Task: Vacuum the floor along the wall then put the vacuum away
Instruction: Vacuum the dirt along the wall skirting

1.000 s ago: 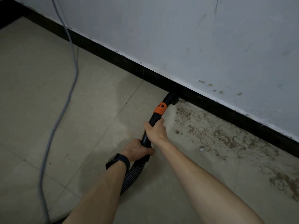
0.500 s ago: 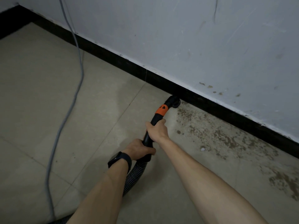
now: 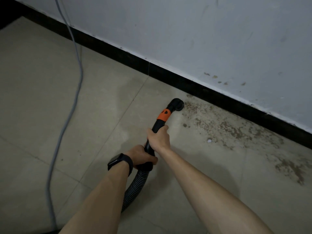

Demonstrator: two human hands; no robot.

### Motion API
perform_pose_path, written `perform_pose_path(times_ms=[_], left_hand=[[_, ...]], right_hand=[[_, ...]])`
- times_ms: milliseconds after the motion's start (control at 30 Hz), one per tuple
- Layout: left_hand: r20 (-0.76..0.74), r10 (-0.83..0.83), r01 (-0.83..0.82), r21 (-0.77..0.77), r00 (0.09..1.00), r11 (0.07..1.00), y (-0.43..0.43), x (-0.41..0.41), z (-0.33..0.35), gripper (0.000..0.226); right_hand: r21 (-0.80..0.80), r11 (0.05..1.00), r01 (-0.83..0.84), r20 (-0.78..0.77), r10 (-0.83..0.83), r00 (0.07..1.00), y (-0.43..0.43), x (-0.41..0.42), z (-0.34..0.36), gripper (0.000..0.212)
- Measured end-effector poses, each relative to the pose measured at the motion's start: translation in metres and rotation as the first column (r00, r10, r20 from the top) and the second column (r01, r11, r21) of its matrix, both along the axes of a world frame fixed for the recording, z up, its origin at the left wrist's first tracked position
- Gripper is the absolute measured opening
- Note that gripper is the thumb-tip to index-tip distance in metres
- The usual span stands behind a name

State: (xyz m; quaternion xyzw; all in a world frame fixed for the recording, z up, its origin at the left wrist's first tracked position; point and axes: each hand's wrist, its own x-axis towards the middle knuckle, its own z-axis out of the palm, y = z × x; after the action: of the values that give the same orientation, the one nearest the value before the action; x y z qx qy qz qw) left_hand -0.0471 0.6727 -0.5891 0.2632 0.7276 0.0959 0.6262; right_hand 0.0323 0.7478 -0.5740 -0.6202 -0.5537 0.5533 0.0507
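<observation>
So the vacuum wand [image 3: 157, 124] has backed off. A second ago we had the nozzle [image 3: 176, 103] jammed right up against the black baseboard [image 3: 135, 62], and half a second ago it was just at its foot. Now it sits on the tiled floor [image 3: 50, 85], near the baseboard but not touching it, with a strip of tile between them. Our hold looks the same as before.

The wand's long axis runs from about 7 o'clock up to 1 o'clock in our view. The nozzle end points at 1 o'clock toward the wall [image 3: 185, 31], and the orange collar [image 3: 163, 115] sits just behind it. The right grip [image 3: 159, 138] is clenched round the black tube just below that collar. The left grip [image 3: 140, 156] is wrapped round the tube's lower end, right where the ribbed hose [image 3: 135, 188] joins and curls off toward 7 o'clock under our forearm. There's a black watch [image 3: 119, 162] on the left wrist.

The brown dirt patch [image 3: 228, 129] starts just beside the nozzle and spreads toward 4 o'clock along the baseboard, and there's a small white bit [image 3: 209, 141] in it. Over at 9 o'clock, well apart from the wand, a grey cable [image 3: 67, 115] trails from the wall down across the tiles to the bottom edge.
</observation>
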Motion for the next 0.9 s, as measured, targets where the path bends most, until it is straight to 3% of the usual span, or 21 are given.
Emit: perform_pose_path(times_ms=[400, 600, 700, 800, 900], left_hand=[[0.2, -0.01, 0.061, -0.248, 0.98, 0.967, -0.059, -0.025, 0.001, 0.041], [0.27, -0.053, 0.145, -0.331, 0.961, 0.932, -0.069, -0.024, 0.007, 0.03], [0.273, -0.055, 0.151, -0.344, 0.96, 0.927, -0.065, -0.021, 0.008, 0.034], [0.243, -0.069, 0.143, -0.302, 0.968, 0.943, -0.054, -0.015, 0.011, 0.053], [0.195, -0.076, 0.123, -0.24, 0.978, 0.963, -0.039, -0.009, 0.015, 0.041]], right_hand=[[0.05, 0.997, 0.062, 0.063, -0.065, 0.996, -0.083, -0.01, -0.001, 0.046], [0.049, 0.99, 0.132, 0.067, -0.135, 0.989, -0.109, -0.004, -0.002, 0.048], [0.042, 0.987, 0.156, 0.064, -0.158, 0.985, -0.105, 0.0, -0.001, 0.049], [0.037, 0.988, 0.151, 0.074, -0.153, 0.985, -0.087, 0.004, 0.002, 0.049], [0.029, 0.989, 0.147, 0.043, -0.148, 0.988, -0.067, 0.01, 0.005, 0.048]])
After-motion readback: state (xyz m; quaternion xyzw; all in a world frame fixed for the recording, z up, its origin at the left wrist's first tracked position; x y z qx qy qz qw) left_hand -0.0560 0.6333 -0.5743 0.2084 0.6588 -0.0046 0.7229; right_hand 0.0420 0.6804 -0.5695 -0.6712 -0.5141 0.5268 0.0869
